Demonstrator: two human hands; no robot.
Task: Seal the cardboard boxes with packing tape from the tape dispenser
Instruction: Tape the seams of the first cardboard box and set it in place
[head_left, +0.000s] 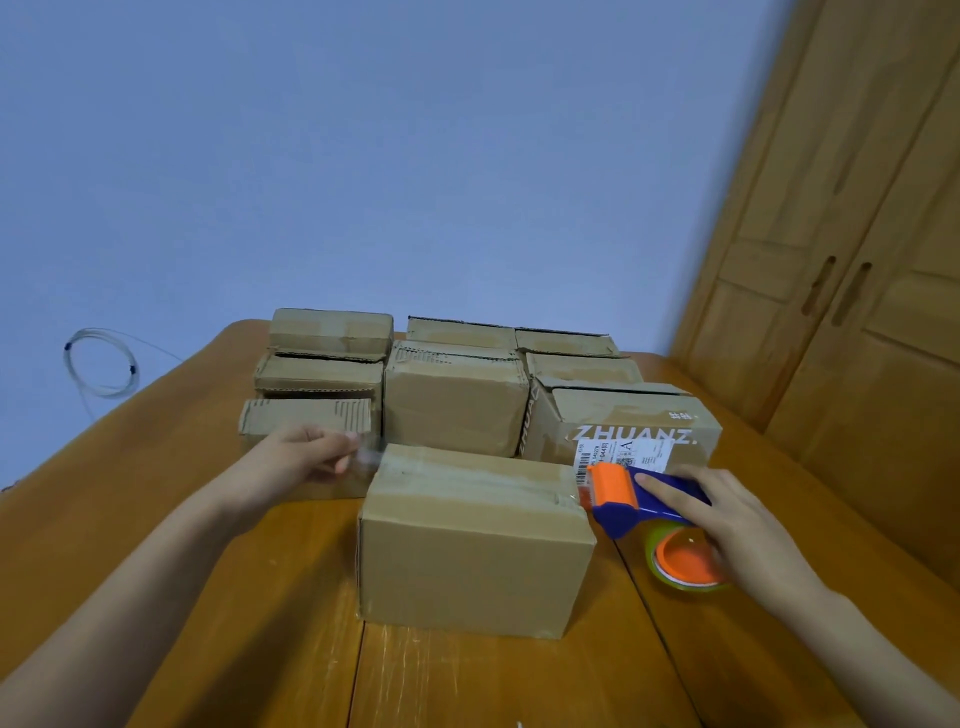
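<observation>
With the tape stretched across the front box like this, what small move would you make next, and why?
Probably tilt the tape dispenser down over the right edge of the front box to cut the tape. The strip of tape already spans the top seam, the left hand pinches its free end past the left edge, and the right hand holds the dispenser's orange head at the right edge.

A plain blue wall (363, 156) fills twelve o'clock. A wooden wardrobe (831, 260) with slotted door handles stands at three o'clock. An orange-brown wooden table (208, 597) spans six o'clock.
</observation>
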